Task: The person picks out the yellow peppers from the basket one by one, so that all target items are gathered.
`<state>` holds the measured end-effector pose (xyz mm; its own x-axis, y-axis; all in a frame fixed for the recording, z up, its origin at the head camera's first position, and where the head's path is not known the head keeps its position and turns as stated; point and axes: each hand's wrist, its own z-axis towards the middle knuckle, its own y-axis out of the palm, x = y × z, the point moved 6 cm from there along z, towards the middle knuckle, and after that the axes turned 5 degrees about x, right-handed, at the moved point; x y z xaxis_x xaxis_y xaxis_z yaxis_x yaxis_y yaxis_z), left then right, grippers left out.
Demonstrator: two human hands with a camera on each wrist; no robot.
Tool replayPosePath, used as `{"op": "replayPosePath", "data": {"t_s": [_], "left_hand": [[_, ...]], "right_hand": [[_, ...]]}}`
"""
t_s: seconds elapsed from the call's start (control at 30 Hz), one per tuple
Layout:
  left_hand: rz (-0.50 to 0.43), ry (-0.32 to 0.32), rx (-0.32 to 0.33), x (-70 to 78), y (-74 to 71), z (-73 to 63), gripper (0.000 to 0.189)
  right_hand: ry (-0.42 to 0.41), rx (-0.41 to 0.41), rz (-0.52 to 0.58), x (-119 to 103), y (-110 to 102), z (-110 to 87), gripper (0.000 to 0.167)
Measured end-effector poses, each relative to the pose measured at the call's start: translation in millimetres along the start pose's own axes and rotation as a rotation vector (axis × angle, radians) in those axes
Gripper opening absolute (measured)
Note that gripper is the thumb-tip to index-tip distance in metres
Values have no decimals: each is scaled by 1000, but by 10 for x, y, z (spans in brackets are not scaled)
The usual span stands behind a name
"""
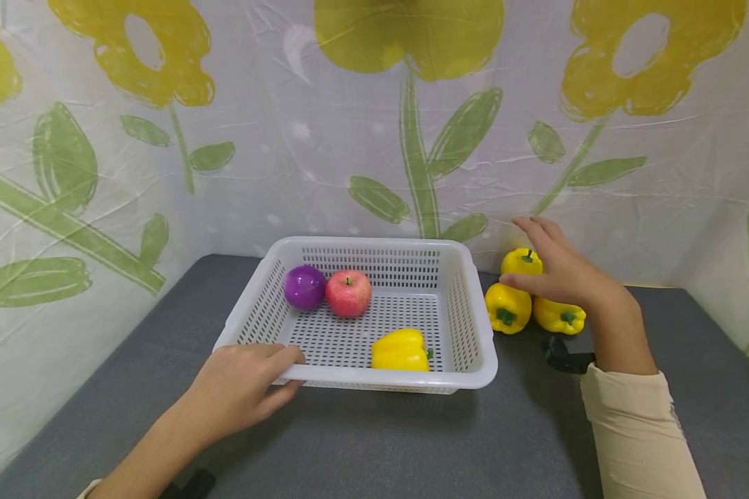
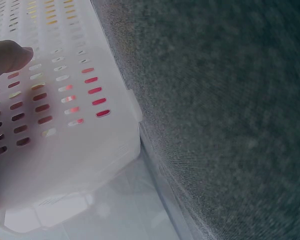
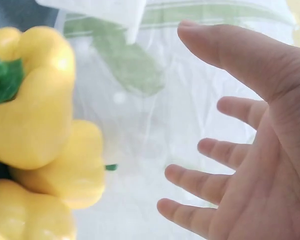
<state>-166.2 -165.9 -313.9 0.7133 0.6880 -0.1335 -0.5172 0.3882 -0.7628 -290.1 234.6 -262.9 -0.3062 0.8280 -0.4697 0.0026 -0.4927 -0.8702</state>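
My left hand [image 1: 240, 384] grips the near left rim of a white plastic basket [image 1: 387, 378], fingers over the edge and thumb [image 2: 12, 56] against the outer wall. Inside the basket lie a purple ball-like fruit [image 1: 304, 287], a red apple [image 1: 348, 293] and, by the near wall, a yellow bell pepper [image 1: 401, 350]. My right hand [image 1: 564, 270] hovers with spread fingers over three more yellow bell peppers [image 1: 508, 307] grouped right of the basket. In the right wrist view its palm is bare, and a gap separates the fingers from the peppers [image 3: 30, 100].
A dark grey table [image 1: 362, 443] lies under everything. Close behind the basket hangs a pale cloth [image 1: 274, 138] printed with yellow flowers, which also closes off both sides. Dark straps [image 1: 568, 357] sit at the wrists.
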Motion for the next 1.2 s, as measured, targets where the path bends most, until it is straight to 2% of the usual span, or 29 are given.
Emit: {"op": "replayPosePath", "data": {"t_s": [0.47, 0.8, 1.03, 1.2], "left_hand": [[2, 1, -9, 2, 0, 4, 17], [-3, 5, -8, 1, 5, 5, 18], [-1, -2, -18, -1, 14, 6, 18], [-1, -1, -10, 1, 0, 7, 17]], "right_hand": [[-67, -20, -73, -475, 25, -120, 102], [-126, -62, -94, -737, 218, -160, 103], [-216, -81, -132, -876, 349, -190, 101], [-232, -132, -181, -950, 492, -185, 98]]}}
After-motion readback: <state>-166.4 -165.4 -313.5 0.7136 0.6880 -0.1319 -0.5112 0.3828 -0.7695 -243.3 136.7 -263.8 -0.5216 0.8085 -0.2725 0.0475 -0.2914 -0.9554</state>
